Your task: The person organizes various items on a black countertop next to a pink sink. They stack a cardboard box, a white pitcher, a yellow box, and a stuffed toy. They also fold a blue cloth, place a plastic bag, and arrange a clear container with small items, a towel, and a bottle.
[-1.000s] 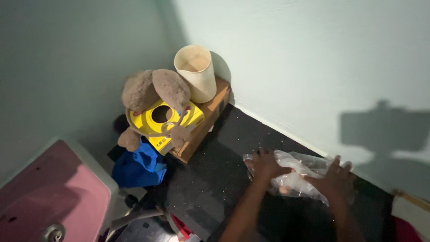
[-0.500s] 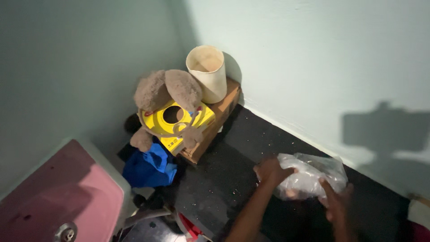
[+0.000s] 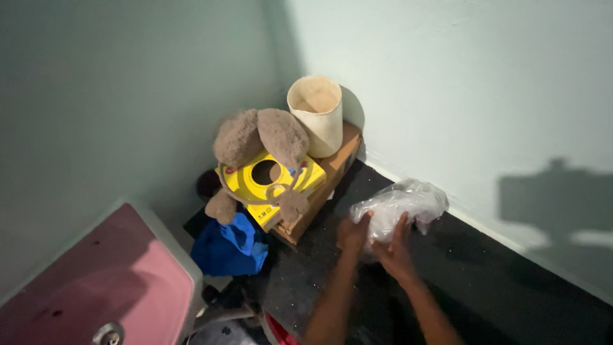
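clear plastic bag | contents unclear | both hands gripping it

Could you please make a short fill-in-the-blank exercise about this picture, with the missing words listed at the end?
1. Both hands, the left hand and the right hand, hold a crumpled clear ____ bag.
2. The brown plush toy wears a flat ring of ____ colour.
3. The beige cup stands on a brown cardboard ____.
4. Below the plush toy lies a crumpled ____ cloth.

Missing words: plastic; yellow; box; blue
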